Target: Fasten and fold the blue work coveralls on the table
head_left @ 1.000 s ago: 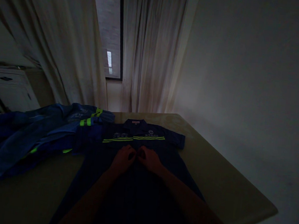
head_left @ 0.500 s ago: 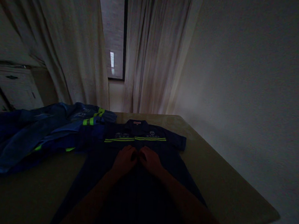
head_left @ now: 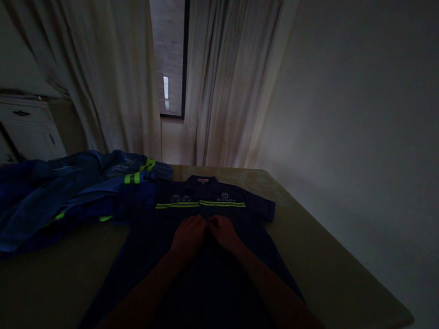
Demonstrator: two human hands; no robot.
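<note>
Barely anything has shifted since the earlier frames: both hands remain pressed together at the same spot on the shirt front, only nudged a touch closer to the chest. The dark navy shirt lies spread flat on the bench, directly under both hands and both forearms. The left hand and right hand meet, fingers curled, along the shirt's centre line. In this dim light I cannot tell whether either one pinches cloth or a button, or merely rests there.

The yellow reflective stripe runs just beyond the fingertips, and the collar lies farther beyond it. As I judge it, the poor light is the main hazard, since small fastenings are hard to see. The forearms weighing on the cloth could also drag it into wrinkles.

A heap of brighter blue garments lies to the left of the left hand, touching the shirt's sleeve. Far beyond the hands hang pale curtains beside a window, with a white cabinet far to the left.
</note>
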